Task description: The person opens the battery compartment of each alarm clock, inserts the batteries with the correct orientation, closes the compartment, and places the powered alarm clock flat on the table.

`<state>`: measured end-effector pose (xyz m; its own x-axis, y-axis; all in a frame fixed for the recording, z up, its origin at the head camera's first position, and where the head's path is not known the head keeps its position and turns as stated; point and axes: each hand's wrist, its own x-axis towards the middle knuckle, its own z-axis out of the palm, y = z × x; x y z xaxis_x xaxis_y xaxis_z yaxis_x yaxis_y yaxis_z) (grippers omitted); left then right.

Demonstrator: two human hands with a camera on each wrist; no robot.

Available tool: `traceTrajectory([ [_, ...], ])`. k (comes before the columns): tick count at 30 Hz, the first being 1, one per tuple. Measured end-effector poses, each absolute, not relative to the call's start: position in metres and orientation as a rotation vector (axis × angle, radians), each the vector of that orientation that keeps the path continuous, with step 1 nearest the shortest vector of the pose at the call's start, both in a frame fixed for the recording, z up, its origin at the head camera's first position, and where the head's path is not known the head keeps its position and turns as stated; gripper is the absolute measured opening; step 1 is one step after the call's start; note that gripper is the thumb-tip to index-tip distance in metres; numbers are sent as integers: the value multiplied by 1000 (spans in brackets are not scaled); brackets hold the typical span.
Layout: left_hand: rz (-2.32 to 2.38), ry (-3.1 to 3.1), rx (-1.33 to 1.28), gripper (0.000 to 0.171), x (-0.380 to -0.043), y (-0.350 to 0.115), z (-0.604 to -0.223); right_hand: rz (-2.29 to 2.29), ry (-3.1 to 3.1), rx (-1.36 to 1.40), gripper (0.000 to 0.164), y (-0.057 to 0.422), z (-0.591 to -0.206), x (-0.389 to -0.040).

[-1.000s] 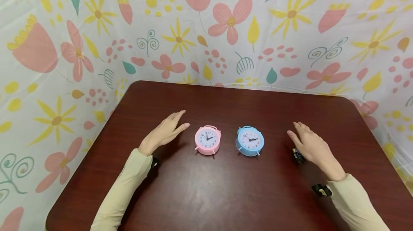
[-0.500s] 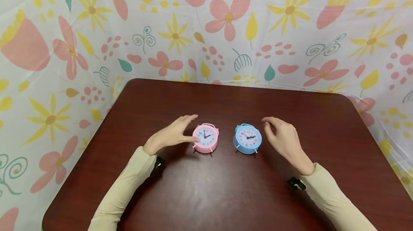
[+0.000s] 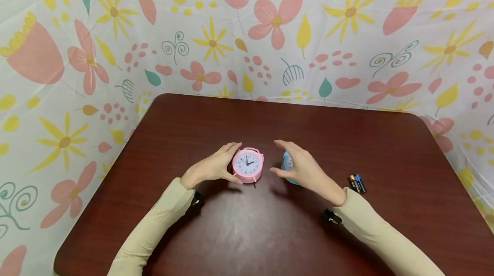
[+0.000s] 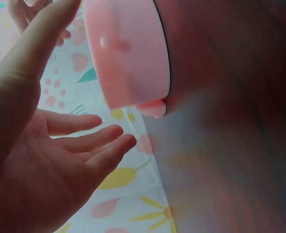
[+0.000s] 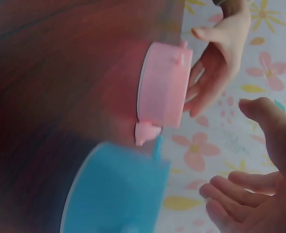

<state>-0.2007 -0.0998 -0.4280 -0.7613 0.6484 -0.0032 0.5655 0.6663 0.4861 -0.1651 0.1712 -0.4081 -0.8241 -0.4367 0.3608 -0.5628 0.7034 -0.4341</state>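
Note:
A pink alarm clock lies face up on the dark wooden table. My left hand is at its left side, thumb and fingers spread apart; in the left wrist view the curved pink side stands beside the thumb, and I cannot tell if they touch. My right hand hovers over a light blue alarm clock, hiding most of its face. Its thumb and fingers are parted toward the pink clock. The right wrist view shows the blue side apart from the fingers.
Two small batteries lie side by side to the right of the blue clock. The brown table has rounded back corners. A floral cloth hangs behind it and along the left.
My right hand has moved left from beside the batteries, past the blue clock's right side, to above that clock. My left hand has moved right to the pink clock. The batteries are now uncovered.

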Motion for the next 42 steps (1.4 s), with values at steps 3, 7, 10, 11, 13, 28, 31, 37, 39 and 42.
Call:
traceTrajectory([
  [3, 727, 2703, 988, 111, -201, -97, -431, 812, -2718, 841, 84, 163, -411, -167],
  [7, 753, 2692, 994, 106, -202, -92, -434, 879, -2753, 882, 91, 155, -415, -171],
  [10, 755, 2696, 988, 104, -202, -91, -434, 895, -2792, 899, 92, 149, -417, -175],
  [11, 750, 2701, 984, 103, -202, -91, -434, 893, -2811, 899, 92, 146, -418, -176],
  [13, 746, 2706, 980, 102, -202, -91, -434, 880, -2847, 892, 91, 141, -419, -180],
  [28, 775, 2667, 993, 91, -205, -88, -441, 1005, -2897, 1050, 86, 122, -432, -186],
  [31, 775, 2668, 988, 90, -205, -87, -441, 1040, -2889, 1054, 86, 122, -433, -185],
  [37, 851, 2653, 988, 85, -205, -88, -440, 1114, -2900, 1030, 96, 121, -433, -185],
  [39, 875, 2654, 994, 84, -205, -87, -439, 1120, -2900, 1016, 95, 121, -435, -185],
  [42, 886, 2670, 984, 84, -206, -87, -439, 1118, -2897, 981, 91, 120, -436, -185],
])
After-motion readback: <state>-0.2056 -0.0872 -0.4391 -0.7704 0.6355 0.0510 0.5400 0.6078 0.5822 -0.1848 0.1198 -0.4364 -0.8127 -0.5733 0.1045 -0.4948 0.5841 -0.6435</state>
